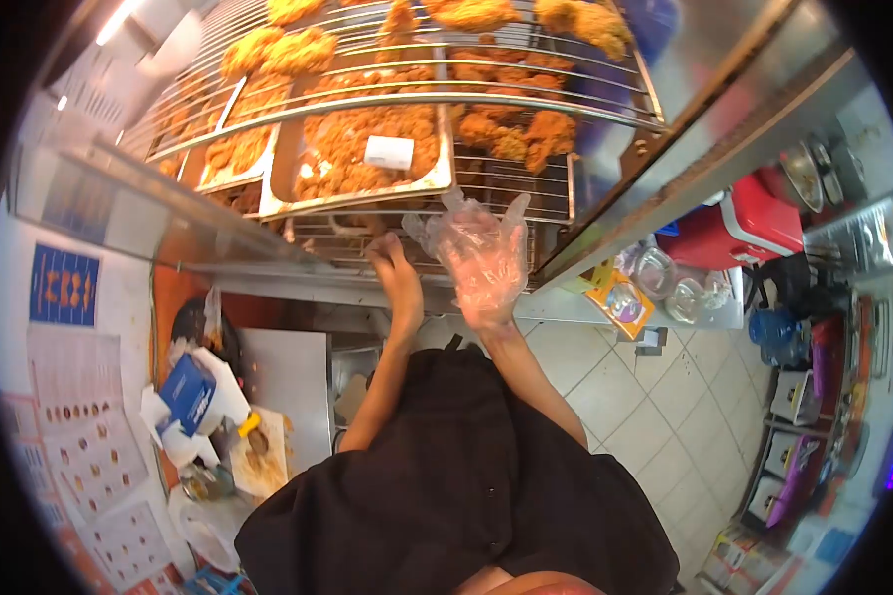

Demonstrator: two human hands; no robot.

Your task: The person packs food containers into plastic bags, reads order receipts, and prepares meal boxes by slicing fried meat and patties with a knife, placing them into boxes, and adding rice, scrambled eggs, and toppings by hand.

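My right hand wears a loose clear plastic glove, with its fingers apart and the glove's tips sticking out past them. It is raised in front of the rack and holds nothing that I can see. To its left is my bare left hand, its fingers drawn together by the lower wire shelf; what they grip, if anything, is hidden. Just above both hands, a metal tray of fried breaded pieces rests on a shelf, with a small white label on it.
An upper wire shelf carries more fried pieces. A metal door frame slants along the right. Beyond it are a red cooler and plastic containers. At lower left, a blue box lies beside a steel table.
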